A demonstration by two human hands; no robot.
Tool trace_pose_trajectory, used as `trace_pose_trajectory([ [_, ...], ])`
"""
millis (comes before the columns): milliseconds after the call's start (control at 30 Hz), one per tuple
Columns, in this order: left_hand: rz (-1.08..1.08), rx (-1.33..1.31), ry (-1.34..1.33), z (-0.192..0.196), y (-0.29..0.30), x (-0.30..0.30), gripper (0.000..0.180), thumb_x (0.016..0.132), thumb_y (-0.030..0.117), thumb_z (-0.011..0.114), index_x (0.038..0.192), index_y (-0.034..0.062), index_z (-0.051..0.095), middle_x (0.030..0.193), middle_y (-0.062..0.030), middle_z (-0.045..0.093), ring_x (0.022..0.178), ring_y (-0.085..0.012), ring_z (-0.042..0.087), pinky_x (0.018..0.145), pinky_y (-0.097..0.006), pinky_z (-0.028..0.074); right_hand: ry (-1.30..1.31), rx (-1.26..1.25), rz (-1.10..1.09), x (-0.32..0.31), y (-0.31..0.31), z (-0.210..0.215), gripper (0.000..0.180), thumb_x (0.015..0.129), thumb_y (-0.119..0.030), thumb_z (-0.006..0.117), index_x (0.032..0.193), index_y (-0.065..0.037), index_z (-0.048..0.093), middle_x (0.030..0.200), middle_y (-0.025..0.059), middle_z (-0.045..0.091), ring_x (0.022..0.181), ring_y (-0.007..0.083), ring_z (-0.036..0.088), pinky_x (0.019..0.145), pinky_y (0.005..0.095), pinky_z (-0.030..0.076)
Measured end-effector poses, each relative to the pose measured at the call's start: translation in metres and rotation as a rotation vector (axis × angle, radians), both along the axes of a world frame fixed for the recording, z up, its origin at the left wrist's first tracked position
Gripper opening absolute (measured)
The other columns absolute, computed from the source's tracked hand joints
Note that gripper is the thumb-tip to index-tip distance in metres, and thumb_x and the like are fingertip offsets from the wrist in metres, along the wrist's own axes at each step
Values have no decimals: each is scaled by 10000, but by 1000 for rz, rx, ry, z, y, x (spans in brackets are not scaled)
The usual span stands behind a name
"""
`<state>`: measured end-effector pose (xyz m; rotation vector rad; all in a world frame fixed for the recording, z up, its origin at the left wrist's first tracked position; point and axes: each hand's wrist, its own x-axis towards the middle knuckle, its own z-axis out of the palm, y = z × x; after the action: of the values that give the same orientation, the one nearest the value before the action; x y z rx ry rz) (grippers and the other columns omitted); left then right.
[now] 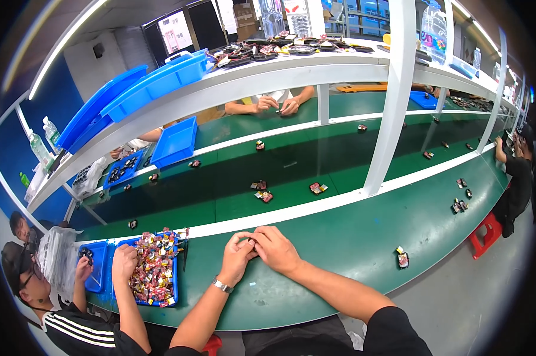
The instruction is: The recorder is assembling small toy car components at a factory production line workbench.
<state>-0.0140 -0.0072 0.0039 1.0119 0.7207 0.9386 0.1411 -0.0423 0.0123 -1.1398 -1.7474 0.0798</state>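
Observation:
Over the green worktop (315, 243), my left hand (237, 258) and my right hand (276, 251) meet with their fingers closed together. A small dark bit shows between the fingertips; its kind is hidden by them. A silver watch (222, 286) circles my left wrist. To the left of my hands, a blue tray (175, 285) holds a heap of small red, yellow and white parts (154, 267). One small black part with red and yellow bits (403, 257) lies by itself on the worktop, to the right of my right forearm.
A co-worker's hand (124, 261) reaches beside the heaped tray, near a smaller blue tray (94, 273). Beyond a white rail, a dark green belt (220, 184) carries scattered small parts. A white post (392, 101) rises at right. Overhead, a shelf bears blue bins (155, 83).

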Motion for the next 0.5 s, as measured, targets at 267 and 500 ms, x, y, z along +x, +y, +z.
trace_pose_trajectory([
  [267,332,182,340,11,95,-19,189,925,-1,527,1110,33,524,963,-118,689,812,-141,650,641,-247,505,28,-136,-120,48,34,-3,523,769,-102,719,1247,-19,523,1204,168,551,1125,359,538,955,421,469],
  [500,441,466,831,-19,181,-52,103,827,-31,630,915,-11,679,873,-116,721,825,-180,704,757,-297,550,-22,-410,-420,60,109,-20,613,742,-185,795,1237,23,499,1140,192,568,1087,368,528,955,418,453],
])
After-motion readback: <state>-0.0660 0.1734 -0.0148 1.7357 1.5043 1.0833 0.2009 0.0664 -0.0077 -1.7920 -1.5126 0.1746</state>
